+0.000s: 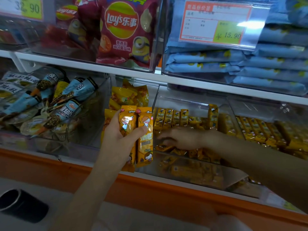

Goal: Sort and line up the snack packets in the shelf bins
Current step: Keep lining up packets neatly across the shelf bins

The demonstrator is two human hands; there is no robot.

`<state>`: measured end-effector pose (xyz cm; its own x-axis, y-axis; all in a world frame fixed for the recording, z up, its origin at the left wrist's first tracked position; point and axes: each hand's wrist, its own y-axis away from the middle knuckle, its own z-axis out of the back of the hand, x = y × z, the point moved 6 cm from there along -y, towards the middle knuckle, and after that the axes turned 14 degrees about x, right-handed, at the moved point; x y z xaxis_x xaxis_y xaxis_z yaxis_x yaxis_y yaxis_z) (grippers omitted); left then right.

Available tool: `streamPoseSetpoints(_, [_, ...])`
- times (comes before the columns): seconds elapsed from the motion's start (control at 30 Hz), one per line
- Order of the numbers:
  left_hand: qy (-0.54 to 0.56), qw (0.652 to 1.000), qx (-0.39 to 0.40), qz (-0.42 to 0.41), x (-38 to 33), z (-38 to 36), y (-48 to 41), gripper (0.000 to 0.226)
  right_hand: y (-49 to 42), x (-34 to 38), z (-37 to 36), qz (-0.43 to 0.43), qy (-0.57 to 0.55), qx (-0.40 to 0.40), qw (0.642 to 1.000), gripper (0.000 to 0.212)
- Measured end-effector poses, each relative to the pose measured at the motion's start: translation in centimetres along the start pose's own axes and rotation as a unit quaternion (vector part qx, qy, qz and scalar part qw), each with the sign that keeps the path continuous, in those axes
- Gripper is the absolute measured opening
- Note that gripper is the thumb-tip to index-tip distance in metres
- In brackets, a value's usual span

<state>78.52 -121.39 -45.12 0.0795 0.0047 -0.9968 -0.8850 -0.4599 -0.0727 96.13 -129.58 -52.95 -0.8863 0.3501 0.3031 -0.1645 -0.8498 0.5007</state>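
A shop shelf fitted with clear plastic bins is shown from above. Near the middle, a bunch of tall orange packets (144, 130) is held upright in the left hand (116, 132). The thumb is pressed across the fronts and the fingers are curled behind, so this grip is closed on the bunch. Just beyond it, heaped orange packets (130, 96) of the same kind are seen in the middle bin.

To the right, the right hand (181, 137) is placed inside a clear bin (191, 101), low over loose yellow packets (164, 147) lying flat at the near side. A standing row (171, 117) of matching small packets is lined up along the far side. This hand is blurred, so it cannot be told whether its grip is wide or closed on a packet.

Several slips are judged likely. The glossy bunch could be fanned out and dropped if the thumb is eased. The standing row could be toppled by the wrist. The two yellow-orange kinds, being alike in colour, could be mixed between bins.
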Motion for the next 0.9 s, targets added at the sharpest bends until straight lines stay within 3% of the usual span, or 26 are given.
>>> streamPoseSetpoints(0.1, [0.005, 1.0, -0.005, -0.001, 0.4, 0.3, 0.4, 0.037, 0.3, -2.2, -0.3, -0.054, -0.06, 0.047, 0.996, 0.039])
streamPoseSetpoints(0.23, [0.001, 1.0, -0.011, 0.006, 0.8, 0.5, 0.6, 0.039, 0.1, -0.7, -2.3, -0.035, 0.016, 0.107, 0.994, 0.031])
streamPoseSetpoints(0.47, [0.011, 0.999, -0.021, 0.023, 1.0, 0.2, 0.7, 0.039, 1.8, 0.6, -1.3, 0.006, 0.044, 0.082, 0.996, 0.028])
streamPoseSetpoints(0.57, [0.014, 0.999, -0.02, 0.029, 1.1, -0.1, 0.6, 0.043, 3.3, 3.2, 1.3, 0.056, -0.132, -0.04, 0.989, 0.027])
streamPoseSetpoints(0.67, [0.005, 1.0, -0.023, 0.019, 1.0, -0.4, 0.5, 0.041, 5.5, 6.5, 3.2, 0.14, -0.404, -0.114, 0.897, 0.021])
streamPoseSetpoints(0.77, [-0.005, 1.0, -0.012, -0.005, 0.5, -1.0, 0.2, 0.036, 6.4, 9.0, 3.8, 0.167, -0.432, -0.125, 0.877, 0.009])
streamPoseSetpoints(0.9, [0.016, 0.999, -0.033, 0.0, 0.6, -0.5, 0.0, 0.034, 6.6, 8.4, 4.4, 0.145, -0.498, -0.138, 0.844, 0.021])
